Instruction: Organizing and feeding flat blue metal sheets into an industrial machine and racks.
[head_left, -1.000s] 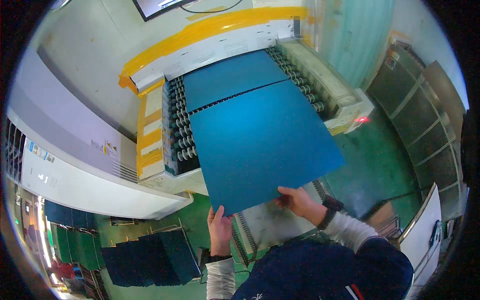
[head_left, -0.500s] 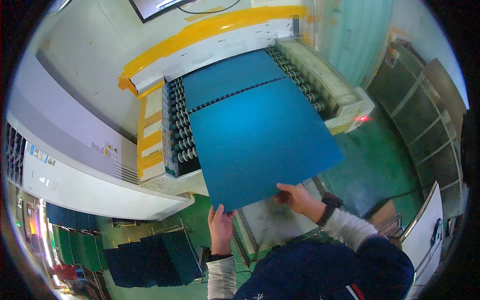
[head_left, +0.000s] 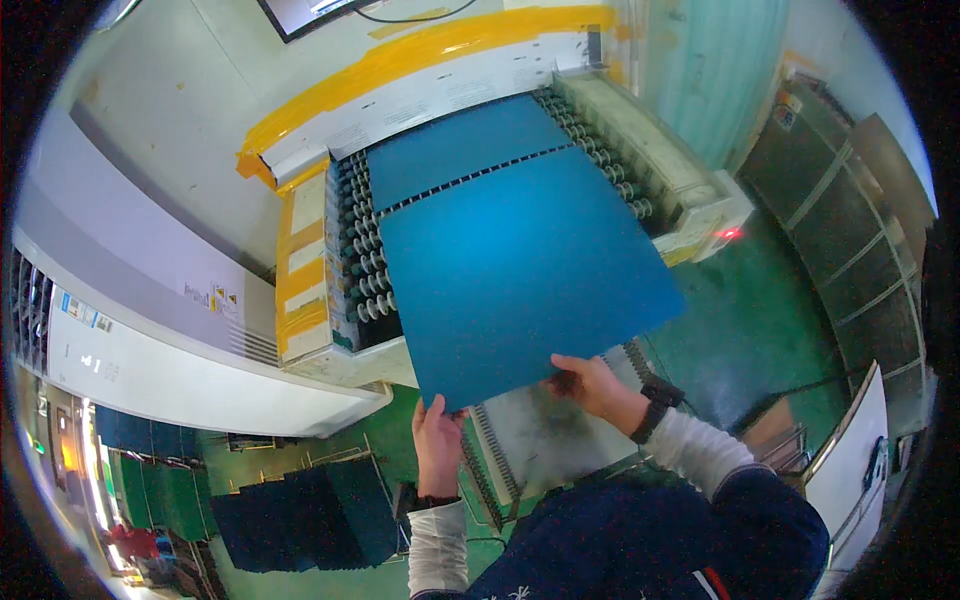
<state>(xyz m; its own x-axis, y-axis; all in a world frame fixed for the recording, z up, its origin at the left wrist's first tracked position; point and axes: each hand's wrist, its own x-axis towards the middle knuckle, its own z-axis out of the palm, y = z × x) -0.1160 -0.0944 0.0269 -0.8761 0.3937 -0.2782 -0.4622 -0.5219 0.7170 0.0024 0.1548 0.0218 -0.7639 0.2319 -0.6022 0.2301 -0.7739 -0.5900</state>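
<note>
A large flat blue panel (head_left: 530, 270) lies with its far part on the roller conveyor (head_left: 366, 265), its near edge reaching out toward me. My left hand (head_left: 438, 445) grips the near left corner, thumb on top and fingers beneath. Along the near edge, further right, my right hand (head_left: 598, 388) pinches the panel, its thumb on the upper face and its fingers mostly hidden below. Just beyond, a second blue panel (head_left: 465, 150) rests flat on the rollers, a narrow gap of rollers between the two.
White machine walls with yellow tape (head_left: 303, 265) flank the rollers at left, a pale side housing (head_left: 640, 150) at right. A white rounded cabinet (head_left: 200, 365) stands left. Dark panels (head_left: 300, 515) sit on a rack at lower left. A framed screen (head_left: 830, 200) leans far right.
Both hands and the held panel have shifted slightly away from me, toward the rollers. The far panel has also edged slightly farther away.
</note>
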